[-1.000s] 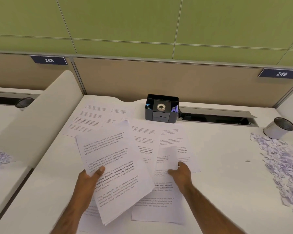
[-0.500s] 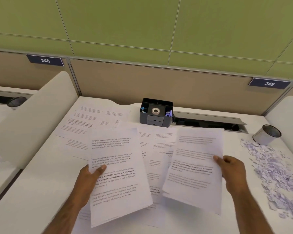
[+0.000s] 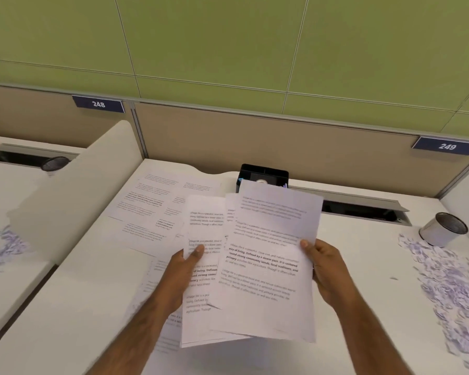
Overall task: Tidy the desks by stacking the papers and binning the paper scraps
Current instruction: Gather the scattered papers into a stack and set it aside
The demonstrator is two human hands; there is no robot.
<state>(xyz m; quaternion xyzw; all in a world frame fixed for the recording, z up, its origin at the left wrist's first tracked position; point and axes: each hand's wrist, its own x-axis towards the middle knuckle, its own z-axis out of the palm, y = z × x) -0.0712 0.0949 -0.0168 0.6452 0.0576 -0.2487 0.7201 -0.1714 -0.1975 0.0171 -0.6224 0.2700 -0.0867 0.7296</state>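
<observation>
Centre frame, the left hand (image 3: 186,269) and right hand (image 3: 324,266) grasp a partly gathered stack of papers (image 3: 257,266). Loose sheets (image 3: 152,209) remain upper left on the desk (image 3: 363,255); paper scraps (image 3: 450,282) lie unbinned, right edge.
</observation>
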